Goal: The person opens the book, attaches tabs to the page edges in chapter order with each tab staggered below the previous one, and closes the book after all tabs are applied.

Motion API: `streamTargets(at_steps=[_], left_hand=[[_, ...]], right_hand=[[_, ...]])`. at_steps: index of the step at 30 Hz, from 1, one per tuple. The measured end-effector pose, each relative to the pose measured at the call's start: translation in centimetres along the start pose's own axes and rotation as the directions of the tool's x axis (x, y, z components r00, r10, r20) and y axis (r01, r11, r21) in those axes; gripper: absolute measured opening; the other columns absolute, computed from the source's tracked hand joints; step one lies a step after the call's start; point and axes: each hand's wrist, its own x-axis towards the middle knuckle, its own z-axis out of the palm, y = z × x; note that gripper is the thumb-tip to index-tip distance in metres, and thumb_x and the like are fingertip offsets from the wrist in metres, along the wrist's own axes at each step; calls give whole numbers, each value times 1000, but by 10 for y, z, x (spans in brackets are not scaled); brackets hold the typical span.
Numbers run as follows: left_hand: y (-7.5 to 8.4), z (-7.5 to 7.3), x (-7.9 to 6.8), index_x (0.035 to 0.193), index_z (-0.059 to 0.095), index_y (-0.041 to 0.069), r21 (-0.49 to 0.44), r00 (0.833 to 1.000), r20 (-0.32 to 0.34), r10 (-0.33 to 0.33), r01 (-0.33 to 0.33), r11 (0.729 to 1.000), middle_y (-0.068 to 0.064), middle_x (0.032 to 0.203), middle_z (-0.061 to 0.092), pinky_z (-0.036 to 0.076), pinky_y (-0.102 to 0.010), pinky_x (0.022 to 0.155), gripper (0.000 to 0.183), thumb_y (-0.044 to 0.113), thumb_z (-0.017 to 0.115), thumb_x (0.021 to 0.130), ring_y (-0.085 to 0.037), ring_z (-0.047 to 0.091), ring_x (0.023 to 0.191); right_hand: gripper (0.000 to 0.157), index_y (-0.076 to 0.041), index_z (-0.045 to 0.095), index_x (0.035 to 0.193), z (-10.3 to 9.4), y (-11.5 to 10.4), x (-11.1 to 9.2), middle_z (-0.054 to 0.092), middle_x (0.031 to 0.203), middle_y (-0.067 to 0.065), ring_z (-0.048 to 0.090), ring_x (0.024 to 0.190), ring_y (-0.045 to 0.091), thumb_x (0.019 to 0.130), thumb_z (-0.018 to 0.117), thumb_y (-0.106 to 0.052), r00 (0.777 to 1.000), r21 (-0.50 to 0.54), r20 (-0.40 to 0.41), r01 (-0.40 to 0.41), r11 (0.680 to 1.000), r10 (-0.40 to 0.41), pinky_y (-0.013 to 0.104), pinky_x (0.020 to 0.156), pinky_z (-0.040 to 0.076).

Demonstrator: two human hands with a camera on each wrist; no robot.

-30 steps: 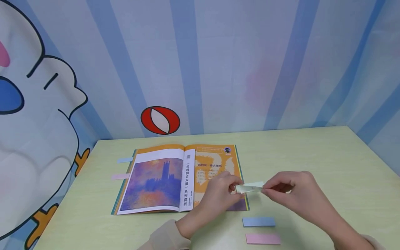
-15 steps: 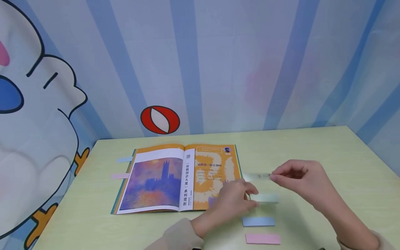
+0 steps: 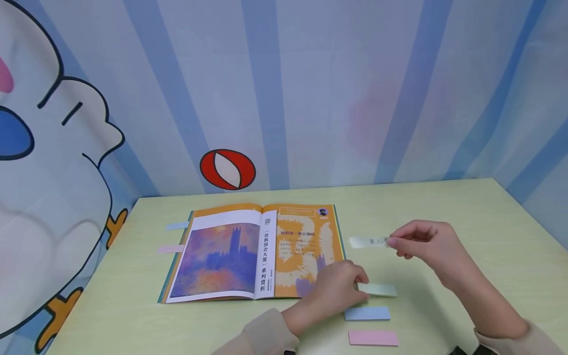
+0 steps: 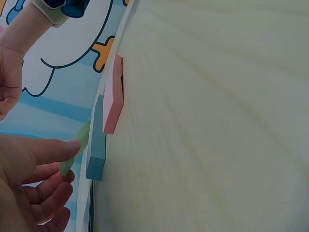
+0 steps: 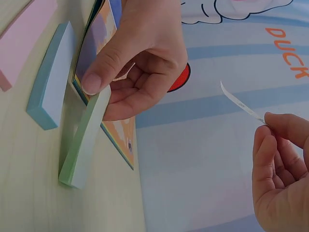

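Note:
My left hand (image 3: pixel 337 283) pinches one end of the green sticky note pad (image 5: pixel 82 145), low over the table at the book's lower right corner. Between the thumb and fingers of my right hand (image 3: pixel 428 246) is a single pale sticky note (image 3: pixel 367 242) with handwriting on it, held up to the right of the book. Its free end curves slightly in the right wrist view. The open book (image 3: pixel 222 256) lies with a painting on its left page and orange print on its right page.
A blue sticky note pad (image 3: pixel 367 313) and a pink sticky note pad (image 3: pixel 372 337) lie in front of the left hand. Blue (image 3: pixel 177 226) and pink (image 3: pixel 170 249) tabs stick out from the book's left edge. A patterned curtain (image 3: pixel 310 98) hangs behind the table.
The pale note has come away from the green pad. My right hand has lifted it up and to the right, while my left hand has lowered the pad toward the table.

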Motion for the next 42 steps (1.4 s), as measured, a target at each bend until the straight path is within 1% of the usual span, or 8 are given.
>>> streamTargets(at_steps=[5, 12, 19, 27, 32, 36, 39, 42], left_hand=[[0, 2, 0, 88, 73, 12, 30, 1000, 7, -9, 9, 1000, 8, 76, 62, 37, -9, 60, 22, 21, 82, 71, 4, 48, 66], [-1, 0, -2, 91, 73, 10, -4, 1000, 13, -3, 3, 1000, 6, 81, 66, 40, -9, 64, 22, 20, 81, 72, 2, 54, 71], [-15, -15, -10, 93, 74, 10, -34, 997, -28, -75, 74, 997, 6, 80, 66, 41, -14, 60, 17, 18, 75, 78, 1, 53, 68], [-34, -35, -21, 95, 73, 13, 91, 989, -92, -119, 127, 988, 4, 88, 69, 42, -18, 60, 17, 19, 72, 79, -5, 59, 74], [-38, -42, -24, 93, 69, 10, 220, 992, -32, -124, 128, 967, 3, 83, 65, 42, -22, 55, 20, 27, 70, 82, -9, 57, 70], [-39, -41, -26, 111, 64, 7, 339, 991, 41, -128, 107, 935, -4, 110, 64, 51, -33, 74, 41, 40, 63, 86, -19, 61, 99], [-38, -39, -26, 127, 56, 5, 375, 990, 56, -127, 97, 922, -9, 131, 54, 46, -43, 90, 54, 42, 60, 88, -25, 51, 119], [-37, -38, -25, 133, 50, 5, 367, 990, 57, -126, 96, 925, -10, 136, 49, 42, -49, 94, 57, 42, 59, 89, -26, 46, 124]], right_hand=[[4, -12, 72, 85, -1, 3, 3, 68, 76, -4, 62, 66, 16, 84, 69, -10, 1000, 24, 14, -14, 1000, 13, 28, 63, 52], [8, -16, 72, 83, -5, 13, 10, 67, 76, -4, 63, 66, 14, 86, 67, -11, 998, 47, 42, -46, 998, 44, 27, 64, 53], [8, -16, 72, 83, -4, 28, 22, 68, 76, -4, 62, 66, 13, 86, 67, -10, 992, 84, 83, -97, 992, 90, 27, 66, 54], [6, -10, 71, 85, 3, 46, 33, 67, 77, 0, 62, 66, 13, 82, 72, -16, 976, 57, 107, -197, 979, 190, 29, 68, 54], [15, -2, 70, 88, 13, 56, 41, 67, 78, 1, 62, 66, 12, 81, 73, -15, 969, 47, 109, -229, 972, 223, 28, 67, 55], [14, -1, 70, 87, 19, 64, 47, 66, 74, 0, 60, 62, 12, 80, 74, -13, 962, 48, 92, -261, 964, 256, 25, 63, 54], [14, -1, 70, 86, 22, 69, 51, 65, 70, 1, 59, 59, 11, 80, 74, -14, 956, 39, 80, -286, 957, 282, 23, 58, 52], [14, -2, 70, 86, 24, 72, 54, 64, 69, 2, 58, 59, 11, 80, 74, -13, 949, 46, 80, -310, 950, 305, 22, 56, 50]])
